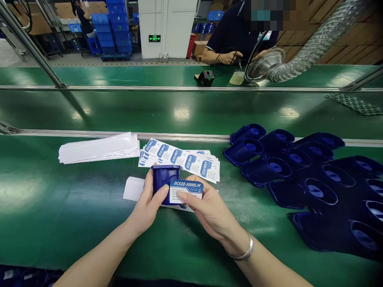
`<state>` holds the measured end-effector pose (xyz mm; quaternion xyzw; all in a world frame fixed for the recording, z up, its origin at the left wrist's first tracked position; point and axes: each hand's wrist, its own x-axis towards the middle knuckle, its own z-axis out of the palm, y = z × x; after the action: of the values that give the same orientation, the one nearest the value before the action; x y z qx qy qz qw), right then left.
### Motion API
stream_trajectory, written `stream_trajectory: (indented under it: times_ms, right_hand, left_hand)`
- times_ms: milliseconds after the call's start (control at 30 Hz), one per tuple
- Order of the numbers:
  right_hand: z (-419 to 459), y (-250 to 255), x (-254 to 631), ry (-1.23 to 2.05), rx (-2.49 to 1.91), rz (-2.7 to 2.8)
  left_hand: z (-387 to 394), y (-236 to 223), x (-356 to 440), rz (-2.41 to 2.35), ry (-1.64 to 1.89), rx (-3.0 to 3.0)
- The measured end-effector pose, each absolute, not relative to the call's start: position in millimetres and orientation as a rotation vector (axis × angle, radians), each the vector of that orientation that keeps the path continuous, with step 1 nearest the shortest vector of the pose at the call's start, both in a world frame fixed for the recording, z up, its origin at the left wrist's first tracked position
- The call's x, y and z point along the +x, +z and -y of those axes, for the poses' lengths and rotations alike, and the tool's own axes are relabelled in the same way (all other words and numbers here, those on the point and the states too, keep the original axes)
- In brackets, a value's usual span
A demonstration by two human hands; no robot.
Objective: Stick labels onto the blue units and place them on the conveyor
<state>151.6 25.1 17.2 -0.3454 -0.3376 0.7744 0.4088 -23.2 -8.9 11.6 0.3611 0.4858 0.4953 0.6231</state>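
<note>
My left hand (pixel 151 201) is closed around a dark blue plastic housing (pixel 163 177), thumb on its near face. Between the thumb and fingers of my right hand (pixel 209 207) is a blue-and-white label (pixel 187 187) printed "DC52Q-5000L/H". The label overlaps the right part of the housing; whether it sticks to it I cannot tell. Just beyond lie several printed label strips (pixel 179 157) in a fanned pile. Partly hidden beneath my hands is another strip (pixel 133 188), with its white end out to the left.
White paper strips (pixel 98 148) are stacked at the left. Several blue housings (pixel 266 169) stand in rows on the right of the green table (pixel 74 223). A metal rail (pixel 191 136) runs behind. Across the bench, a person (pixel 230 44) works beside a flexible duct (pixel 317 44).
</note>
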Motion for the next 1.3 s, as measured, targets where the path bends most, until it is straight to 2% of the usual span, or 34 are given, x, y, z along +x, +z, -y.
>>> stream_trajectory:
  times_ms: [1300]
  right_hand:
    - [-22.7,18.4,147.5,1.964,-0.809,0.784]
  left_hand:
    - [9.6,25.5,-14.2,-1.193,1.144,0.893]
